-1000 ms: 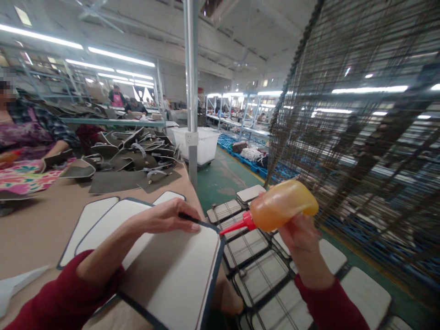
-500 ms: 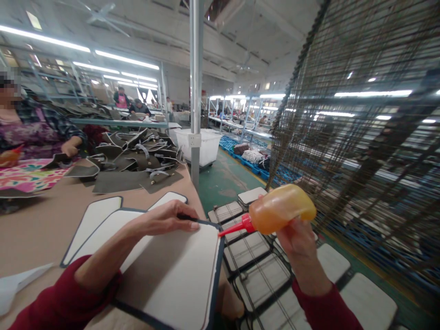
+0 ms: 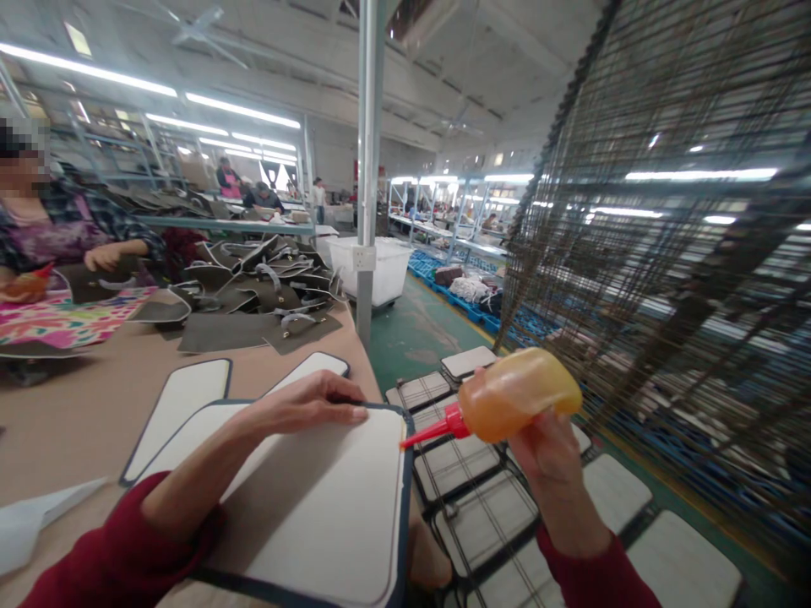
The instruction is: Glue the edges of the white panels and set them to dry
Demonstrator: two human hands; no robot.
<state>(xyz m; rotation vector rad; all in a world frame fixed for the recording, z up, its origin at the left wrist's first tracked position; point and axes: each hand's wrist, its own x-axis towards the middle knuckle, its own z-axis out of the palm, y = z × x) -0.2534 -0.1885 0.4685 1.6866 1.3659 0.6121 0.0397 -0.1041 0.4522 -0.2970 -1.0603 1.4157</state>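
Observation:
My left hand (image 3: 320,404) grips the far edge of a white panel (image 3: 329,507) with rounded corners and a dark blue border, its thumb lying on the white face. My right hand (image 3: 550,447) is closed round a squeeze bottle (image 3: 519,393) of amber liquid, likely glue, tipped sideways. The bottle's red nozzle (image 3: 434,429) points left, and its tip is at the panel's right edge near the far corner. Other white panels (image 3: 190,397) with dark borders lie beneath and behind on the brown table (image 3: 127,405).
A heap of dark grey pieces with straps (image 3: 253,287) covers the table's far end. At left a co-worker (image 3: 76,228) handles a dark piece. A metal post (image 3: 367,169) stands beyond the table corner. On my right are panels on wire racks (image 3: 485,511) and upright wire mesh (image 3: 634,211).
The nozzle tip has moved slightly down along the panel's right edge. My left hand keeps its hold. The co-worker's hand has shifted and the dark piece there is lifted.

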